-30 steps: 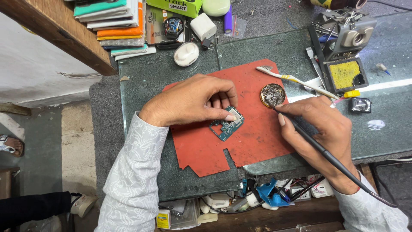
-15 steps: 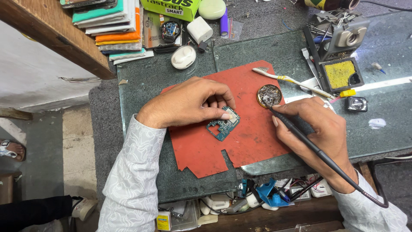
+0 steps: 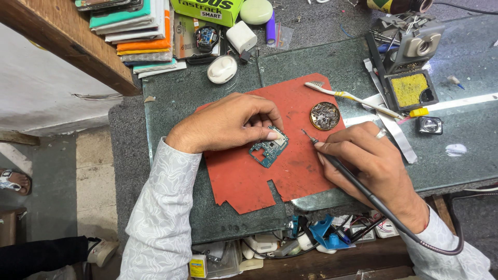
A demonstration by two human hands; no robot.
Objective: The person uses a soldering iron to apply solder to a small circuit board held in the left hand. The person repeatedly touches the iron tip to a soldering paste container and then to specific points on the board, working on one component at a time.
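A small teal circuit board (image 3: 268, 150) lies on a red mat (image 3: 244, 179) on the glass worktop. My left hand (image 3: 228, 123) presses its fingertips onto the board's upper edge and holds it down. My right hand (image 3: 371, 161) grips a black soldering iron (image 3: 342, 168) like a pen, with a black cable trailing off to the lower right. The iron's tip (image 3: 305, 133) hovers over the mat, between the board and a round tin of flux (image 3: 324, 115).
A toothbrush (image 3: 353, 98) lies above the tin. An iron stand with a yellow sponge (image 3: 410, 89) stands at the right. Stacked phones, a green box, and white chargers (image 3: 222, 69) crowd the back. Tools fill the tray (image 3: 311, 238) below the table's edge. Someone's foot (image 3: 13, 180) shows far left.
My right hand has drawn the soldering iron tip away from the round tin, down and left toward the board. My left hand stays on the board.
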